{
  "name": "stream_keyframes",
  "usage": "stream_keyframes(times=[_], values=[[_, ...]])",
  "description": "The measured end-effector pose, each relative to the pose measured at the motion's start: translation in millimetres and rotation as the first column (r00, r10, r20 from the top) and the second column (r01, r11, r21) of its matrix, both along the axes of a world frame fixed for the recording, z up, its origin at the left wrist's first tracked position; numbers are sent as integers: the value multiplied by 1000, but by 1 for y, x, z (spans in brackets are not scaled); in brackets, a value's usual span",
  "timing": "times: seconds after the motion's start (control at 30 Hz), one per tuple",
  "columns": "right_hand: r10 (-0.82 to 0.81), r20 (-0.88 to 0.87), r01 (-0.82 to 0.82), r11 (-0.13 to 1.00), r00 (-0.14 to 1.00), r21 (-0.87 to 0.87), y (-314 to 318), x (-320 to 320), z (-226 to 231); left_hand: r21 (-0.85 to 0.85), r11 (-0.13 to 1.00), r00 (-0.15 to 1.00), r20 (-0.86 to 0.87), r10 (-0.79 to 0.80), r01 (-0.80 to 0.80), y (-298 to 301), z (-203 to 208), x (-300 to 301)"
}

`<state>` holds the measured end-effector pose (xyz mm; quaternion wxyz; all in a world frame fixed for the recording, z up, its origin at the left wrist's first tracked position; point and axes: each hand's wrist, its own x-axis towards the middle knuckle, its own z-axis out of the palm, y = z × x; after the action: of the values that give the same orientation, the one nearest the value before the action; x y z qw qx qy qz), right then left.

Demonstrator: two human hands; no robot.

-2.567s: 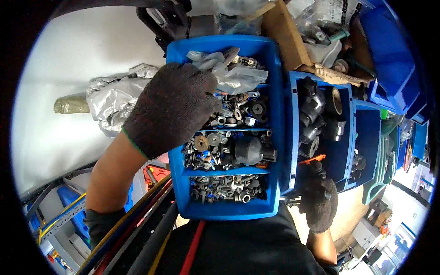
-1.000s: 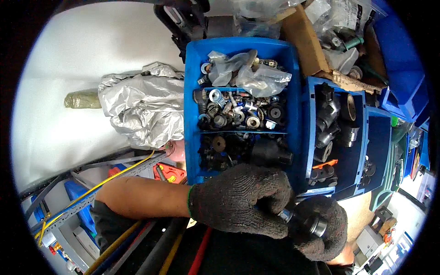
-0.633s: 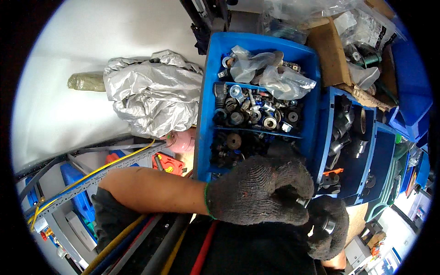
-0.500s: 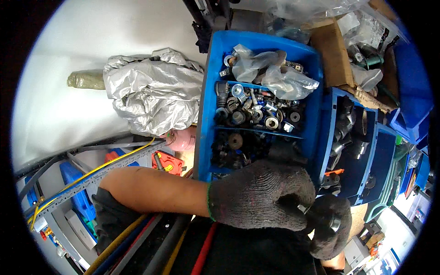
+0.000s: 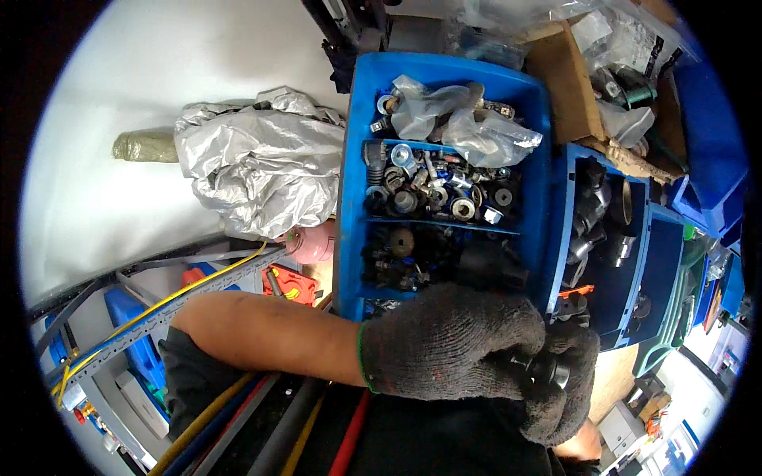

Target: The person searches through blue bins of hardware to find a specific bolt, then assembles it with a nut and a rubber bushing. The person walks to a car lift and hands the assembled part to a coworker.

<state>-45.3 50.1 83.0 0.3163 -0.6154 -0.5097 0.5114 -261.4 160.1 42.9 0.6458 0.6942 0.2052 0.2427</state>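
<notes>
Presently, head view, one item per line:

- Left hand [image 5: 452, 341]: dark knitted glove with a green cuff edge, bare forearm coming in from 8 o'clock. It lies at about 5 o'clock of the picture, knuckles up, fingers curled together over a small metal part [image 5: 548, 371].
- Right hand [image 5: 565, 397]: same dark glove, directly under and at 4 o'clock of the left hand, touching it. Its fingers are wrapped from below around the same part; both hands clamp it between them.
- Small metal part: dark and cylindrical with a shiny end, showing only at the gap between the two gloves. Its full shape cannot be told. It sits just past the near edge of the blue tray [image 5: 347, 198].
- Blue tray: plastic, divided into compartments, at 12 o'clock of the hands. The far compartment holds clear plastic bags [image 5: 460, 119]; the middle one holds washers, nuts and small fittings [image 5: 436, 186]; the near one holds dark rubber and metal pieces [image 5: 413, 254].
- Second blue bin [image 5: 651, 270]: at 2 o'clock of the hands, beside the tray, with larger dark and shiny cylindrical parts.
- Crumpled silver foil bag [image 5: 254, 166]: at 10 o'clock, on the white surface [image 5: 119, 95], just beside the tray.
- Cardboard box [image 5: 559, 79]: at 1 o'clock, behind the tray.
- Yellow cable [image 5: 198, 285]: at 9 o'clock, running along a grey metal rail.
</notes>
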Motion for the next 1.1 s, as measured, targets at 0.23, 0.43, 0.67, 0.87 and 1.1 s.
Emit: stream_keyframes(times=[0.23, 0.43, 0.67, 0.87, 1.1], values=[[103, 180, -124, 986, 978, 108, 2, 1, -6, 85, 996, 999, 32, 6, -8, -2, -4, 0], [-122, -172, 123, 992, 978, -4, -25, -1, -22, -1, 1000, 1000, 26, 1, -1, 3, 0, -1], [-261, -204, 297, 939, 944, 171, -19, -14, -21, 29, 999, 998, -42, 43, -42, 1, 8, -3], [-204, 359, 189, 979, 911, 77, -52, 43, -31, 680, 733, 967, -185, 174, -2, 45, 3, -24], [-443, 52, 430, 887, 895, 168, -48, 45, -64, 912, 408, 800, -277, 533, 44, 111, 3, -24]])
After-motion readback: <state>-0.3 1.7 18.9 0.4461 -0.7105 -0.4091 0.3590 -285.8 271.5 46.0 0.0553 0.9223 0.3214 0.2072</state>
